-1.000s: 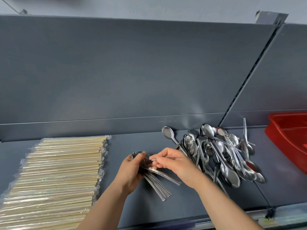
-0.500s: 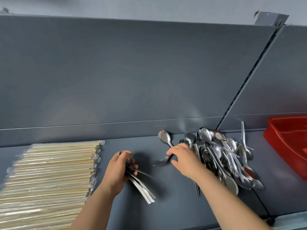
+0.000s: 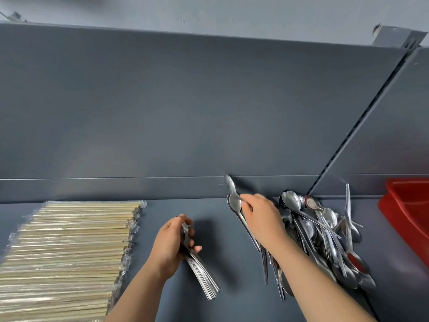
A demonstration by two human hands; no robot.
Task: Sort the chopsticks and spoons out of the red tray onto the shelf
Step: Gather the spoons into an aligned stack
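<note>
My left hand (image 3: pixel 170 244) grips a stacked bundle of steel spoons (image 3: pixel 202 273) by the bowls, handles fanning down to the right. My right hand (image 3: pixel 262 219) reaches over the left edge of a loose pile of steel spoons (image 3: pixel 325 235) on the grey shelf (image 3: pixel 216 228) and pinches one spoon (image 3: pixel 232 189), blurred and lifted. Another spoon (image 3: pixel 235 204) lies under that hand, bowl to the back. Wrapped chopsticks (image 3: pixel 67 256) lie in a flat row at the left. The red tray (image 3: pixel 408 217) sits at the far right edge; what lies inside it is hidden.
The shelf's grey back panel (image 3: pixel 185 112) rises right behind the spoons, with a slotted upright (image 3: pixel 362 117) running diagonally at the right. Bare shelf surface shows between the chopsticks and the spoon pile.
My right hand has moved from my left hand's bundle back to the pile and lifted a spoon. My left hand has stayed near the middle with its bundle.
</note>
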